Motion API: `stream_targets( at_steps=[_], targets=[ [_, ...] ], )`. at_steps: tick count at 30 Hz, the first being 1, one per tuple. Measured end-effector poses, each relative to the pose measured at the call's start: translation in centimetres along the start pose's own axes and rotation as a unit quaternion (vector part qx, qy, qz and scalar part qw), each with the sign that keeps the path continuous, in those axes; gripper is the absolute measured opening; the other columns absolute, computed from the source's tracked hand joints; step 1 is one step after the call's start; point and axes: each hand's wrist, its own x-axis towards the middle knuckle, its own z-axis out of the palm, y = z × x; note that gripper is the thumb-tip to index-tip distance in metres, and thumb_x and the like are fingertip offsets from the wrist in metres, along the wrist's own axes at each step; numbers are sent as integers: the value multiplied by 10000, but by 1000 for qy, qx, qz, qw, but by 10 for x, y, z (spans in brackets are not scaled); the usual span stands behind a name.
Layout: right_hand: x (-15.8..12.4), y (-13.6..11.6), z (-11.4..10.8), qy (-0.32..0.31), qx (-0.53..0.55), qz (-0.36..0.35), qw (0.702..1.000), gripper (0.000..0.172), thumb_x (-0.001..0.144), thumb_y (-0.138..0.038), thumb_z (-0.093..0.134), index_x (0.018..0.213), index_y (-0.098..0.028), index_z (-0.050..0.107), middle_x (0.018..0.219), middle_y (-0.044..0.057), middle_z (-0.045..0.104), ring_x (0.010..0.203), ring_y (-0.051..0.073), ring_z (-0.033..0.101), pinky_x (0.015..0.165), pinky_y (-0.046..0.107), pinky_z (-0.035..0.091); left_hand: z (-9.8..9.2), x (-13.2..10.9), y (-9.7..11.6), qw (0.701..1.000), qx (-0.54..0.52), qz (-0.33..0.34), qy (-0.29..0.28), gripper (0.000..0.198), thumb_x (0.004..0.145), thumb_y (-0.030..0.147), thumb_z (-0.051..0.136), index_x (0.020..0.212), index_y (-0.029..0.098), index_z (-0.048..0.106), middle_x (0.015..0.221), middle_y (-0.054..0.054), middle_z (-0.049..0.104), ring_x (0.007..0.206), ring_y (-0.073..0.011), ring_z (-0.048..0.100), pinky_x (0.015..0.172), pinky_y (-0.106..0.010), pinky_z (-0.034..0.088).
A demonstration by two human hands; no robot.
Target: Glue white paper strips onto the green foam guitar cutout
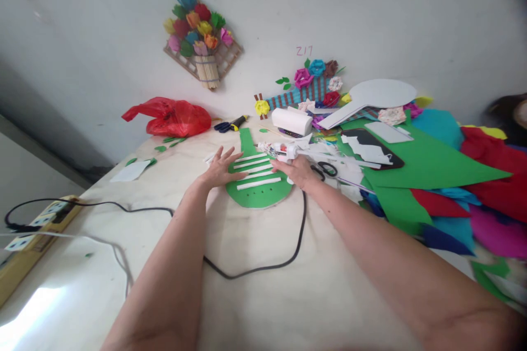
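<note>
A flat green guitar-shaped cutout [263, 197] lies on the cloth-covered table with its neck pointing away from me. Several white strips [259, 183] run across its body, and a row of small dark dots marks the near part. My left hand [221, 169] rests on the cutout's left edge, fingers spread, thumb and fingertips touching the strip ends. At the right edge, my right hand [297, 171] is closed around the handle of a white glue gun [284, 149], its nozzle pointing left. The fingertips of that hand reach the strips' right ends; the handle is mostly hidden.
Black-handled scissors [327, 169] and paper scraps lie to the right, beside green sheets [432, 159] and a dark phone-like slab [370, 148]. A black cable [255, 270] loops across the table from a power strip [45, 219]. Pliers [231, 124] and a red bag [177, 117] sit behind.
</note>
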Motion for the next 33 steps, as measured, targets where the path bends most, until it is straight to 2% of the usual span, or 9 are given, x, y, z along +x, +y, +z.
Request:
stream_targets(
  at_steps=[4, 13, 16, 18, 20, 23, 27, 33],
  targets=[
    [0, 0, 0, -13, -68, -46, 997, 175, 713, -395, 617, 727, -223, 644, 592, -13, 668, 718, 203, 637, 710, 301, 451, 0, -1, 2, 1000, 0, -12, -6, 766, 653, 592, 586, 1328, 275, 411, 1472, -64, 252, 1363, -346, 42, 1066, -507, 168],
    [-1, -1, 0, -12, -99, -40, 994, 217, 732, -393, 599, 640, -209, 666, 593, 5, 674, 726, 207, 632, 706, 303, 445, -1, -2, 4, 999, -10, -28, -17, 766, 656, 599, 581, 1332, 285, 405, 1472, -67, 251, 1361, -354, 48, 1058, -527, 168],
    [0, 4, -1, -10, -80, -32, 996, 274, 739, -407, 585, 581, -200, 667, 629, 18, 682, 748, 205, 630, 745, 312, 446, -3, -2, 1, 999, -27, -24, 1, 704, 691, 584, 554, 1318, 295, 419, 1452, -48, 303, 1359, -330, 110, 1060, -507, 189],
    [1, 6, -2, 4, -59, -32, 998, 278, 735, -410, 588, 574, -197, 665, 639, 20, 682, 776, 206, 631, 765, 313, 448, -5, -2, 1, 998, -40, -21, 41, 598, 718, 541, 552, 1258, 289, 492, 1418, -34, 367, 1349, -304, 170, 1060, -484, 209],
    [1, 5, -3, 20, -30, -31, 999, 267, 726, -407, 595, 579, -194, 660, 627, 20, 676, 772, 201, 632, 747, 303, 459, -7, -1, 1, 994, -50, -13, 98, 434, 732, 478, 569, 1110, 267, 609, 1353, -31, 454, 1313, -279, 256, 1047, -457, 245],
    [1, 1, -2, 25, 24, -3, 999, 263, 717, -403, 594, 596, -175, 642, 576, 24, 654, 602, 167, 613, 598, 267, 471, -11, 1, 6, 986, -62, -1, 157, 210, 736, 390, 591, 834, 230, 687, 1144, -37, 610, 1151, -244, 433, 969, -414, 339],
    [-1, -4, -1, 32, 74, 29, 996, 286, 704, -426, 597, 662, -144, 618, 540, 23, 633, 413, 113, 520, 420, 222, 396, -13, 5, 17, 985, -66, 4, 157, 121, 714, 306, 621, 719, 208, 692, 889, -40, 676, 936, -214, 521, 851, -362, 391],
    [0, -1, -1, 51, 107, 35, 992, 317, 686, -451, 603, 671, -135, 594, 529, 22, 622, 367, 99, 489, 373, 210, 351, -13, 11, 33, 990, -68, 3, 120, 116, 684, 303, 651, 696, 205, 712, 751, -38, 679, 798, -201, 539, 764, -324, 395]
  ],
)
